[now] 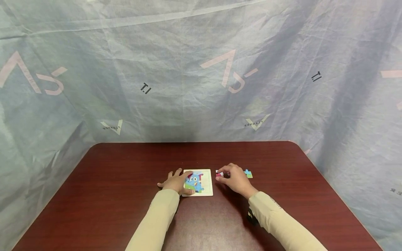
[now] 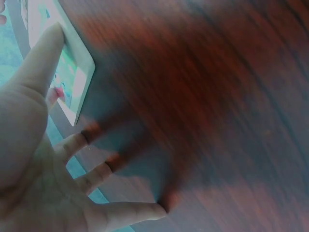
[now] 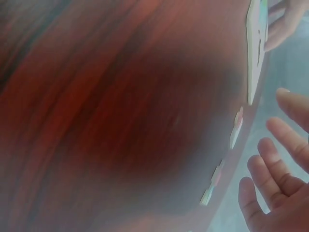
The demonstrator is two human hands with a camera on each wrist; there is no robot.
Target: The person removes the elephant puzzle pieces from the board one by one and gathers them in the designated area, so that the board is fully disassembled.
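Note:
A square puzzle board (image 1: 207,183) with a pale frame lies on the table, its left part filled with a blue cartoon elephant (image 1: 196,184). My left hand (image 1: 176,183) rests at the board's left side, thumb and index finger over the board. Its other fingers (image 2: 94,179) are spread on the tabletop. To the right of the board my right hand (image 1: 236,179) hovers above loose puzzle pieces, fingers loosely bent and holding nothing. One pink-and-white piece (image 1: 218,174) shows by its fingertips; another, blue and green (image 1: 248,174), lies beyond the hand. The right wrist view shows two pieces (image 3: 236,128) flat below the fingers.
The dark red-brown wooden table (image 1: 125,167) has rounded far corners. A grey printed cloth (image 1: 176,87) hangs behind it and along both sides. Something dark (image 1: 251,217) sits under the right sleeve at the wrist.

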